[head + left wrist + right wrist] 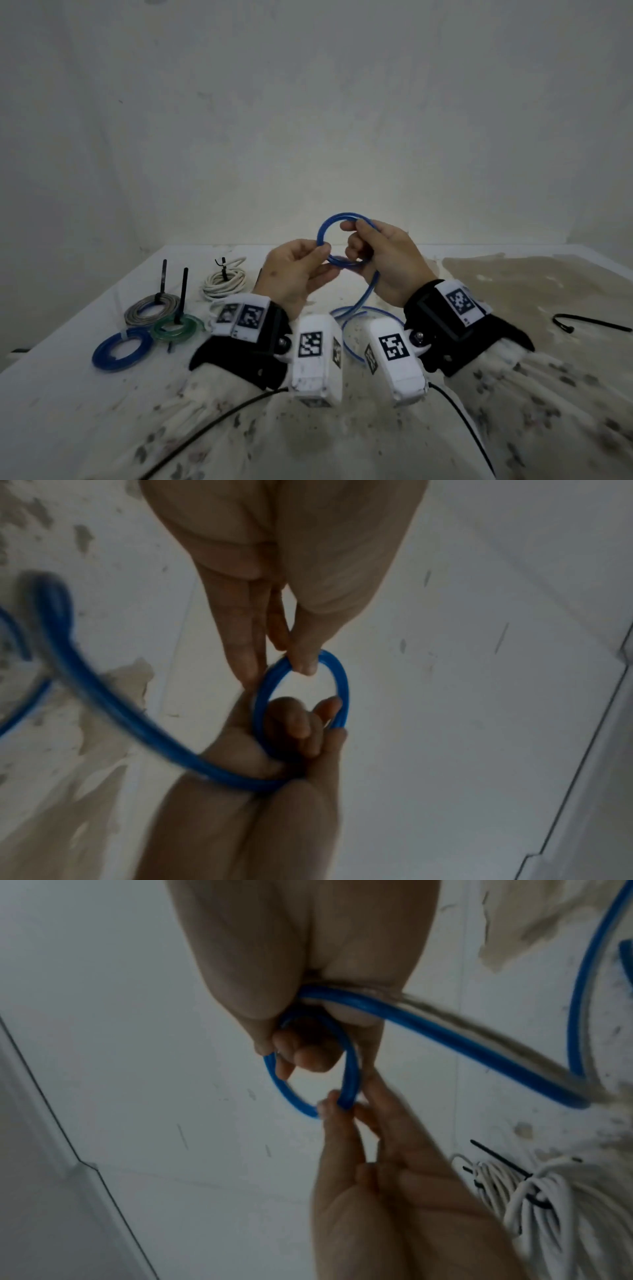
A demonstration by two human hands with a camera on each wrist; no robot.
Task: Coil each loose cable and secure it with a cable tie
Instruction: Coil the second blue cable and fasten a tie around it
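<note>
table edge: the far edge of the table (pixel 513 250) is met by a pale wall right behind the hands; a stained brownish patch (pixel 534 274) is spread over the right side.
open room: bare tabletop is left between the hands and the far edge, and in front of the tied coils on the left.
left side: four finished coils are parked there, white coil (pixel 225 278), grey coil (pixel 151 307), green coil (pixel 177 327) and blue coil (pixel 122 348), close together, the green one touching the grey and blue ones.
spare tie: a black tie (pixel 591 323) is laid well apart on the right.
hard to see: the loose tail of the blue cable (pixel 329 236) is partly hidden behind the wrist cameras and blurred in both wrist views; its end can't be made out.
cable: a small loop is held up above the table, the rest is trailed down onto the tabletop.
left hand (pixel 296 274): raised, palm turned inward, the loop's near-left side is pinched between thumb and fingertips.
right hand (pixel 387 260): raised just beside the left, fingers are curled through the loop and the cable is gripped against the thumb.
</note>
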